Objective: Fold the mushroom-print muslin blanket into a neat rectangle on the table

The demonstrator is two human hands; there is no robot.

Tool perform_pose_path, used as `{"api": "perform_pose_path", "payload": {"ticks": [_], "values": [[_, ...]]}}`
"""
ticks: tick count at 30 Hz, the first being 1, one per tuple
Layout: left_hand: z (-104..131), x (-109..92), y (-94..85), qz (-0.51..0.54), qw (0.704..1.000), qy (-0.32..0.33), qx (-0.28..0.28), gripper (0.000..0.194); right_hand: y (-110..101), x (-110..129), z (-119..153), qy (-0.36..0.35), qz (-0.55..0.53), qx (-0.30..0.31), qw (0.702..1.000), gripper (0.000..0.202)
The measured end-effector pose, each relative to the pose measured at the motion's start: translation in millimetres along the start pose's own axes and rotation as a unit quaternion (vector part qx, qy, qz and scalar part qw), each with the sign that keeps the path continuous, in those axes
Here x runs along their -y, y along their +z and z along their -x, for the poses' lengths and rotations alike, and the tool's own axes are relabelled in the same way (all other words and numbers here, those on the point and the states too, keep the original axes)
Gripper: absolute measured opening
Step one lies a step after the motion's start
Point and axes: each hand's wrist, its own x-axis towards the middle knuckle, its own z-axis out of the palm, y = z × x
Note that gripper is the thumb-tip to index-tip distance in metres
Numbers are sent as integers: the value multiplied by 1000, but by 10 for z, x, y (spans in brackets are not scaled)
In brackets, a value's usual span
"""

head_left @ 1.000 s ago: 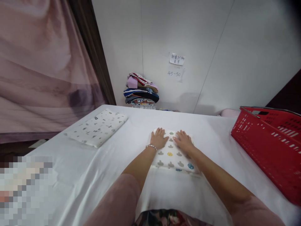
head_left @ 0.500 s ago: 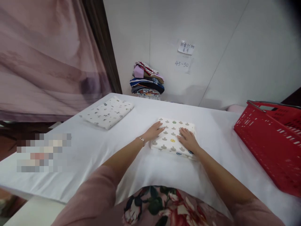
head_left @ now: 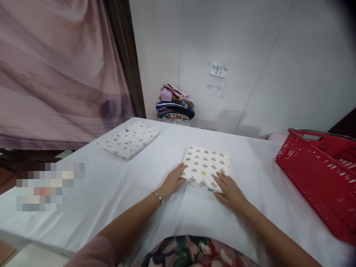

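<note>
A folded white cloth point(head_left: 204, 163) printed with grey mushroom-like shapes and a few green, yellow and blue ones lies in front of me on the white-covered table point(head_left: 116, 193). My left hand point(head_left: 174, 180) touches its near left corner, fingers stretched along the edge. Over the near right corner rests my right hand point(head_left: 232, 191), fingers spread on top and thumb apart at the near edge. Farther left lies a second folded white cloth point(head_left: 130, 139) with small dark prints; neither hand touches it.
A red plastic basket point(head_left: 314, 178) with a metal handle stands at the right. Behind the table's far edge rises a stack of folded fabrics point(head_left: 175, 105) against the white wall. Pink curtain cloth point(head_left: 55, 74) hangs at the left. A blurred-out patch covers something on the table's left.
Both hands have slid back towards me, from the top of the mushroom-print cloth to its near corners. The view has tilted up slightly. The second cloth and the basket stay put.
</note>
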Motion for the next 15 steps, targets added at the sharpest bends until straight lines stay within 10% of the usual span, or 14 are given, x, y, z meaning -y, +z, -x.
{"api": "perform_pose_path", "payload": {"ticks": [8,12,15], "values": [[-851,240,-423,162,941,-280,-99,34,55,1156,-261,-108,-175,15,979,69],[-786,289,-392,202,931,-295,-70,37,-28,844,-451,-79,-232,-98,965,47],[-681,295,-291,211,931,-292,-56,47,-137,243,-631,66,-212,-161,962,45]]}}
